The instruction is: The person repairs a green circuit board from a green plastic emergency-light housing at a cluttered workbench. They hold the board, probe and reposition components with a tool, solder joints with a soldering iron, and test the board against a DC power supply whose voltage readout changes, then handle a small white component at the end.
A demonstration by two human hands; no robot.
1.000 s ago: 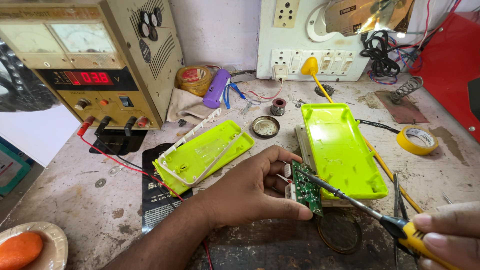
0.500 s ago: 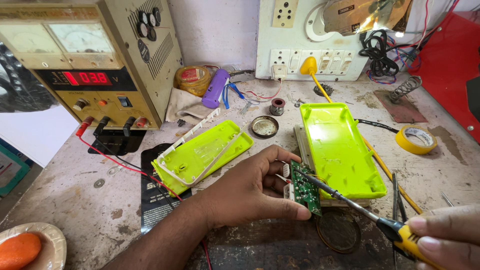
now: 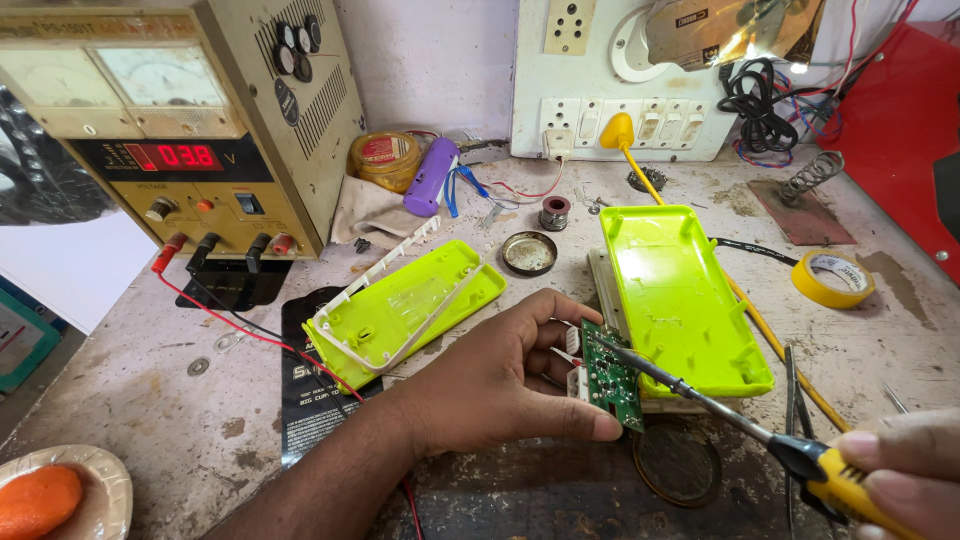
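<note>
— While the left hand (image 3: 490, 385) pinches the small green circuit board (image 3: 610, 378) on edge, thumb under its near end and fingers curled over the far end, what worries you?

— That grip is narrow. The board stands upright just near of the right-hand yellow-green shell (image 3: 685, 298), and the screwdriver (image 3: 720, 420) tip bears on its top edge. A hard push could skid the tip off the board into the fingers, or twist the board out of the pinch.

— And the right hand (image 3: 905, 470)?

— Its fingers are pressed together around the yellow-and-black handle at the near right corner. It holds far back from the tip, so a small wobble of the wrist swings the tip widely.

— Anything loose about?

— Thin wires seem to run from the board toward the white part under the shell; a tug could strain them, though I cannot tell where they are joined.

— Room to move?

— Tight on the right: the shell, a yellow cable (image 3: 700, 245) and the yellow tape roll (image 3: 832, 278) crowd that side. To the left lie the other yellow-green shell (image 3: 415, 305) and red lead (image 3: 250, 325) from the power supply (image 3: 180, 130). The bare, stained surface (image 3: 150, 400) at near left is the open ground, short of the bowl (image 3: 100, 480).
</note>
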